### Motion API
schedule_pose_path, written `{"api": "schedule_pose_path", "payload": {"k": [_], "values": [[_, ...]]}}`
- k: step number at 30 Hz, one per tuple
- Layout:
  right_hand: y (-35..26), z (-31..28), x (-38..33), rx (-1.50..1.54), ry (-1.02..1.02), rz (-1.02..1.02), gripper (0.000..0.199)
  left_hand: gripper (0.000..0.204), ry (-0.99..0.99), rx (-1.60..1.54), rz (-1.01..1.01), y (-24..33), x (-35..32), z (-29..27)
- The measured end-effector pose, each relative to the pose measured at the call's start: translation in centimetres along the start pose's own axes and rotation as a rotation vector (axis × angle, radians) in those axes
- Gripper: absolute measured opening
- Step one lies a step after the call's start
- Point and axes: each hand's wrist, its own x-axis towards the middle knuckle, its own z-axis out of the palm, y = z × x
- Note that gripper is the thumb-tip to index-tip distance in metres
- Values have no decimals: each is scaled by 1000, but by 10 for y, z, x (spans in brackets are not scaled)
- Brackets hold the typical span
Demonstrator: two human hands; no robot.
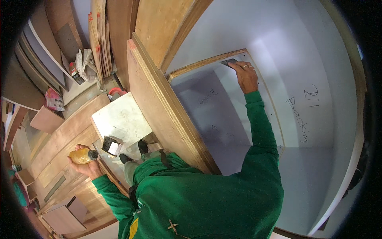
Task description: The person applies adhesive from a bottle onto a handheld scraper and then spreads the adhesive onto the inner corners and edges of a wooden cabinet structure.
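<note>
My left hand [92, 169] is closed around a bottle of yellowish-brown liquid [82, 156] with a dark cap, held out to the left and tilted on its side. Inside the pale-lined cabinet [294, 67], my right hand [245, 77] pinches a thin, dark, flat blade-like piece [228, 62], probably a scraper. Its edge sits by the far plywood strip [207, 65] of a framed opening, close to the frame's corner. Whether the blade touches the wood I cannot tell. Handwriting marks the pale panels beside and below my right hand.
A thick plywood panel edge [179, 115] stands between my body and the opening. At left are a white board [121, 119] with an open dark box [112, 145] by it, and a red bowl-like thing [117, 92]. Leaning sheets [43, 47] and wood strips [100, 44] stand farther back.
</note>
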Motion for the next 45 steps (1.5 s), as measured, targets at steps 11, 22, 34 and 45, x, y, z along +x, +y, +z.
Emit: {"api": "schedule_pose_path", "payload": {"k": [11, 22, 34, 45], "values": [[-35, -4, -9, 19, 53, 22, 38, 48, -135, -33, -48, 1, 7, 3], [-29, -8, -41, 66, -169, 113, 34, 47, -95, 15, -123, -8, 6, 36], [-126, -162, -71, 1618, 327, 1028, 44, 50, -414, 87, -334, -15, 39, 160], [-416, -152, -70, 2221, 288, 1098, 50, 26, -780, 37, -446, -9, -32, 269]]}}
